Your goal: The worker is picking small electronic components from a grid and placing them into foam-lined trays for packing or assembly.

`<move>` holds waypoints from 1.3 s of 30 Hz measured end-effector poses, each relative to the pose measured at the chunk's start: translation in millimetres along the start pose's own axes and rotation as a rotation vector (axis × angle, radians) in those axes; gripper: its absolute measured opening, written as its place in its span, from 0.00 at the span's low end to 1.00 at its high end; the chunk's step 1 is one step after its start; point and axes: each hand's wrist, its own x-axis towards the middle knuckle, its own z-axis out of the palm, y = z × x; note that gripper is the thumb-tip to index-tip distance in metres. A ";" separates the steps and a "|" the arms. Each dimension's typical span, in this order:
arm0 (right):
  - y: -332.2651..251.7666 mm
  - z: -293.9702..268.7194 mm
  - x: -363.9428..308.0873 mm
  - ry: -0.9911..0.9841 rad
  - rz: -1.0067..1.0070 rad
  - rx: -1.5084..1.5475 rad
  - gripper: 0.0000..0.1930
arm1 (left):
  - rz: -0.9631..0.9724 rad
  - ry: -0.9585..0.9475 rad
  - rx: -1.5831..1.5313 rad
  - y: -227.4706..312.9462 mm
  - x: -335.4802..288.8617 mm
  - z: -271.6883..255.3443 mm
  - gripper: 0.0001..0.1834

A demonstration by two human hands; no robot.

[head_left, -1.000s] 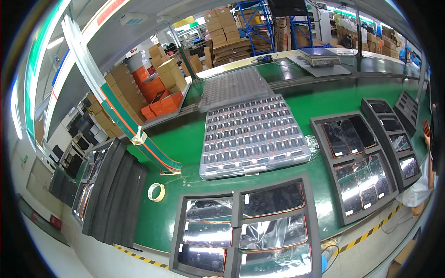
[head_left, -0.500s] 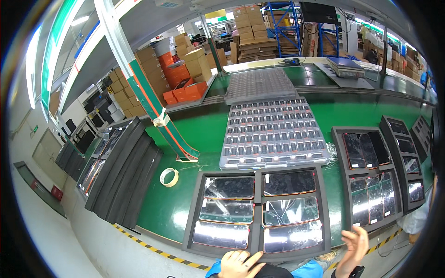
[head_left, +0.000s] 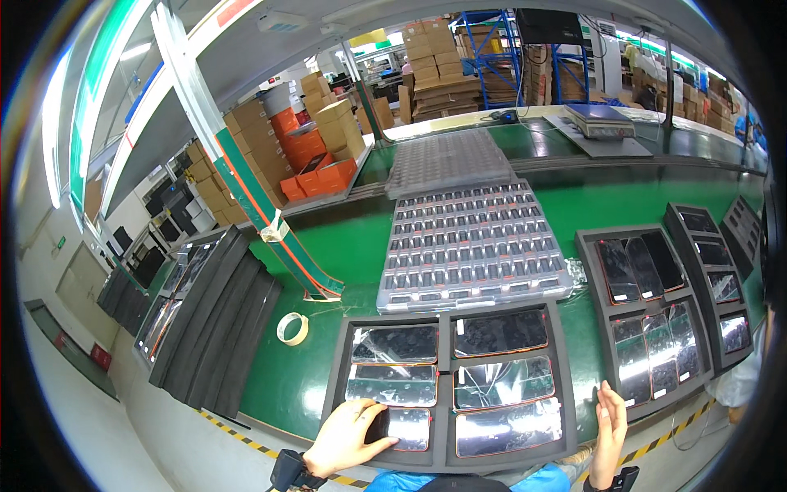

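My left hand (head_left: 348, 439) is at the near left phone (head_left: 408, 430) in the grey foam tray (head_left: 445, 402). Its fingers lie at the phone's upper edge and the thumb at the lower edge, around the left end. That phone, like the others in the tray, has a dark glossy screen and a thin orange rim. Two columns of phones lie face up there, including a phone with film wrinkles (head_left: 504, 382) in the right column. To the right of the tray, my right hand (head_left: 609, 428) is raised with fingers stretched out, holding nothing.
Behind the tray stands a clear plastic tray (head_left: 471, 246) of small dark parts. More foam trays with phones (head_left: 608, 312) lie to the right. A tape roll (head_left: 293, 328) and a foam tray stack (head_left: 217, 328) are left, near a post (head_left: 246, 189). A scale (head_left: 600, 121) sits farther back.
My left hand has moved from the tray's front edge up and left onto the near left phone. My right hand has shifted slightly left, its fingers now straighter. The view has shifted a little.
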 end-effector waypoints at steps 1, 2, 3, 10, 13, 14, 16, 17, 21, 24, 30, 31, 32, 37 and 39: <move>2.2 0.3 0.2 0.005 0.002 -0.002 0.19 | -0.046 -0.034 -0.010 3.0 4.5 -2.6 0.36; 5.7 1.7 1.4 0.017 -0.032 -0.035 0.18 | -0.043 -0.037 -0.012 3.0 8.9 -4.2 0.36; 8.9 0.7 3.7 0.032 -0.070 -0.069 0.17 | -0.068 -0.133 0.018 5.0 14.6 -5.8 0.38; -8.3 26.7 2.2 0.101 -0.216 -0.448 0.14 | 0.048 -0.276 -0.058 0.1 22.5 -12.6 0.41; 1.2 20.5 6.4 0.135 -0.216 -0.431 0.12 | 0.092 -0.420 -0.142 -3.8 29.2 -9.7 0.35; -1.3 24.0 7.3 0.146 -0.311 -0.536 0.10 | 0.004 -0.440 -0.214 7.5 31.5 -23.3 0.28; -6.8 27.9 8.0 0.108 -0.293 -0.554 0.09 | -0.115 -0.372 -0.285 4.1 26.4 -26.1 0.31; -10.2 30.1 6.8 0.095 -0.302 -0.561 0.09 | 0.012 -0.178 -0.129 0.6 27.0 -26.7 0.32; -11.6 23.6 6.3 0.075 -0.296 -0.541 0.08 | 0.100 -0.164 0.031 -28.9 54.0 -23.1 0.29; -16.3 17.5 0.3 0.053 -0.215 -0.623 0.11 | 0.122 -0.216 -0.044 -41.8 75.2 -16.4 0.28; -15.2 15.7 -0.3 0.009 -0.246 -0.599 0.11 | 0.170 -0.289 -0.212 -52.1 93.0 -6.2 0.27; -14.7 14.7 -0.6 -0.005 -0.257 -0.594 0.11 | 0.177 -0.291 -0.213 -52.2 92.2 -4.0 0.27; -13.7 16.6 -0.6 -0.002 -0.259 -0.595 0.11 | 0.164 -0.275 -0.210 -53.9 89.9 -4.3 0.28; -14.9 17.2 2.6 -0.015 -0.276 -0.607 0.11 | 0.125 -0.240 -0.229 -48.4 88.2 -6.7 0.29; -19.3 14.1 -1.4 -0.010 -0.295 -0.606 0.11 | 0.118 -0.252 -0.194 -37.4 89.5 -10.3 0.28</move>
